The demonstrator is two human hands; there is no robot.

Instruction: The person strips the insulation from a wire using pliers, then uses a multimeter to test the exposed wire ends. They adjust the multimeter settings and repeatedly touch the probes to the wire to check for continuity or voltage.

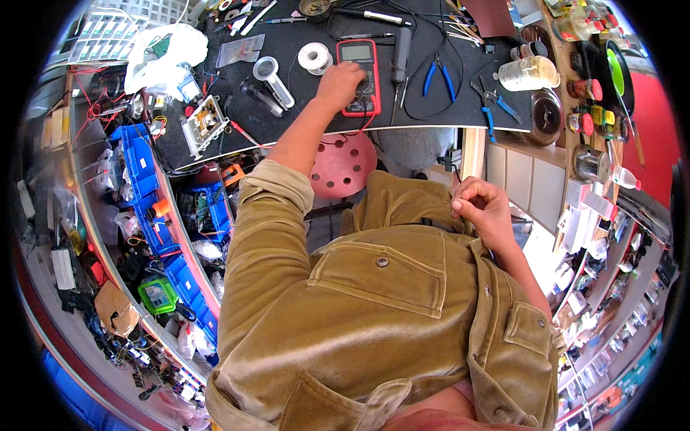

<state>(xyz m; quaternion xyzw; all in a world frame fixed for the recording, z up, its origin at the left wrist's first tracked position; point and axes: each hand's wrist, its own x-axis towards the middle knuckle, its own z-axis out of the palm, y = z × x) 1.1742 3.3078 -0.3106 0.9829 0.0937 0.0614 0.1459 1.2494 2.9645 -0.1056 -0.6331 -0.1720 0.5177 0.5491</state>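
Note:
On the black work mat lies a red digital multimeter [370, 90] with a grey display. My left hand [341, 85] reaches over its left side, fingers curled onto the middle of its face, where the dial is; they cover the dial. Leads run from its lower end, and a red test probe [244, 133] rests to the left by a small open circuit assembly [204, 126]. Beside the meter is a spool of white wire [315, 57]. My right hand [483, 210] is held above my lap, thumb and fingertips pinched together; anything between them is too small to make out.
Blue-handled pliers [438, 77], wire strippers [496, 100], a soldering iron [401, 56] and a magnifier [270, 75] lie on the mat. Jars and bottles [530, 73] line the right. Blue parts bins [144, 169] stand left. A pink stool [343, 167] sits beneath the mat's edge.

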